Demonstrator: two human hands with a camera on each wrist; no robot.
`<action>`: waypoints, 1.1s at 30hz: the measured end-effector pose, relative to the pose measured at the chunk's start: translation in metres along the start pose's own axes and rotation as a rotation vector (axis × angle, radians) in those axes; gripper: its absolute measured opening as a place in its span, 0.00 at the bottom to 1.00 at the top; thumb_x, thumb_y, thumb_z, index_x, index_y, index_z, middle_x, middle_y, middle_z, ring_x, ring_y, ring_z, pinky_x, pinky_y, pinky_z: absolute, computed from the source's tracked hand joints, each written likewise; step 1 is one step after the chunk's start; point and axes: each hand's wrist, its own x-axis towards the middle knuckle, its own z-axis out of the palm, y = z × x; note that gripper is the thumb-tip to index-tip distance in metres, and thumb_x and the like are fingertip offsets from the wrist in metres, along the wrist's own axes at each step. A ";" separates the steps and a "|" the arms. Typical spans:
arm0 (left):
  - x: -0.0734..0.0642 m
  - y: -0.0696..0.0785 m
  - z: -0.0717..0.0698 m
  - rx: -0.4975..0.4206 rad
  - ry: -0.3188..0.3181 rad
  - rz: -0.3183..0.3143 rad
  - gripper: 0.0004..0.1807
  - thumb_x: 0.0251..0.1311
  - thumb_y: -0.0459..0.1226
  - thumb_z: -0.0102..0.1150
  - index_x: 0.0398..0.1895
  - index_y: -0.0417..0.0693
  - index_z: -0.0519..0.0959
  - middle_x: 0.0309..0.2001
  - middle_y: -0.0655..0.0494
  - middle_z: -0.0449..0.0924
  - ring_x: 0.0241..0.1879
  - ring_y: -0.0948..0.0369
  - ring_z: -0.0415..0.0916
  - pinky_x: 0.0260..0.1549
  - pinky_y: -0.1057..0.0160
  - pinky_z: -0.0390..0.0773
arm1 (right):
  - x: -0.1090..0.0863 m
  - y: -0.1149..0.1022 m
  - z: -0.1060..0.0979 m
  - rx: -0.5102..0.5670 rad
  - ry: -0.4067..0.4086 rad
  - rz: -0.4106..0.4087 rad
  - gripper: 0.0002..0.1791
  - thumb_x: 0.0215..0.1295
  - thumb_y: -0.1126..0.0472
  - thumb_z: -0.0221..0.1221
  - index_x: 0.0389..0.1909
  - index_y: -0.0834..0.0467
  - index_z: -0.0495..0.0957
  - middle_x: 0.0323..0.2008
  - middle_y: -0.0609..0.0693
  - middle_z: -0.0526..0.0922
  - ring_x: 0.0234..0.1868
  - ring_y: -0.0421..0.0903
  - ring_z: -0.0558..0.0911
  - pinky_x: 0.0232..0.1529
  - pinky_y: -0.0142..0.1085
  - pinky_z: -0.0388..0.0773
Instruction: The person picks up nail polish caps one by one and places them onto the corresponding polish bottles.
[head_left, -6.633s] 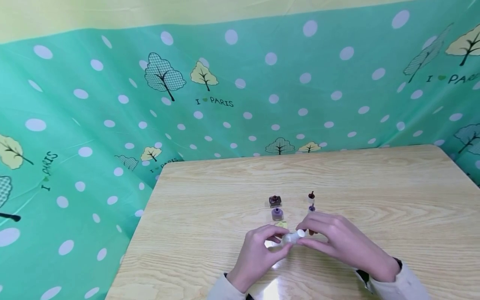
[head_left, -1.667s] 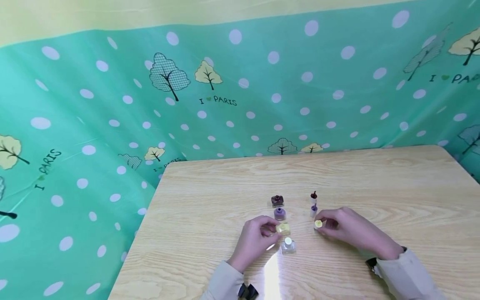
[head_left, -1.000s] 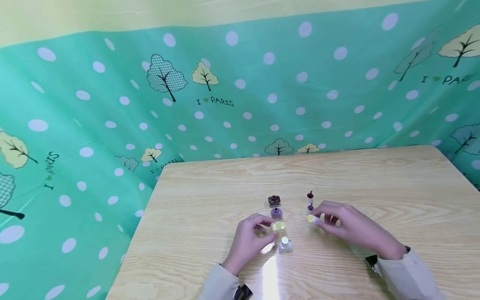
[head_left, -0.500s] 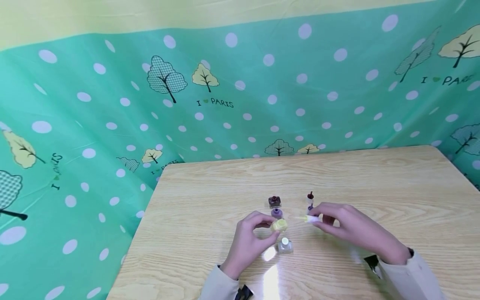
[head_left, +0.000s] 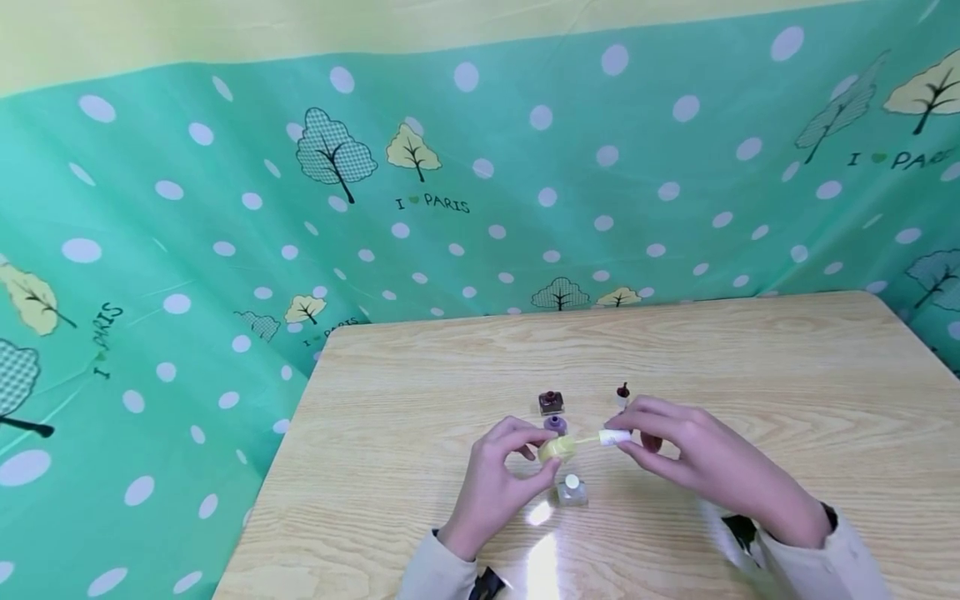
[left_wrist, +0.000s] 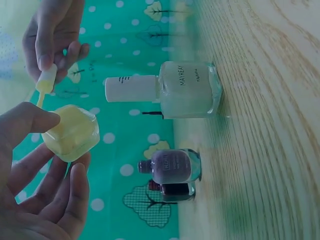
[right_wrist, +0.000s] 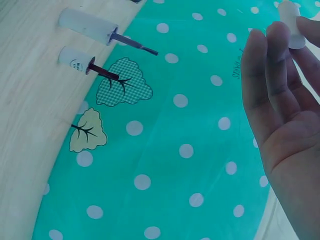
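My left hand (head_left: 498, 487) pinches a yellow nail polish bottle (head_left: 556, 449) between thumb and fingers, raised off the table and tilted with its neck to the right. My right hand (head_left: 690, 454) pinches a white nail polish cap (head_left: 614, 437), held sideways. Its yellow brush (head_left: 587, 440) points left, the tip right at the bottle's mouth. In the left wrist view, the brush (left_wrist: 40, 100) runs behind my left thumb to the yellow bottle (left_wrist: 75, 137). Just in front stands a pale, capped nail polish bottle (head_left: 572, 493).
Behind the left hand stand an uncapped purple bottle (head_left: 555, 425) and a dark red bottle (head_left: 551, 403). Two white caps stand brush-up near the right hand, one with a purple brush (right_wrist: 135, 43), one with a dark red brush (right_wrist: 105, 72). A patterned curtain (head_left: 480, 208) hangs behind the table.
Both hands held the pale bottle earliest; it then stood on the table. Since then, the left hand has lifted the yellow bottle, and the right has turned the yellow-brushed cap sideways and brought it left.
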 end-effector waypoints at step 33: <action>-0.001 0.006 0.001 0.051 -0.041 0.088 0.15 0.51 0.33 0.73 0.44 0.48 0.85 0.44 0.60 0.87 0.41 0.66 0.82 0.36 0.66 0.83 | 0.002 -0.006 0.006 -0.084 0.022 -0.057 0.15 0.60 0.66 0.67 0.47 0.47 0.84 0.40 0.33 0.78 0.30 0.26 0.73 0.27 0.16 0.69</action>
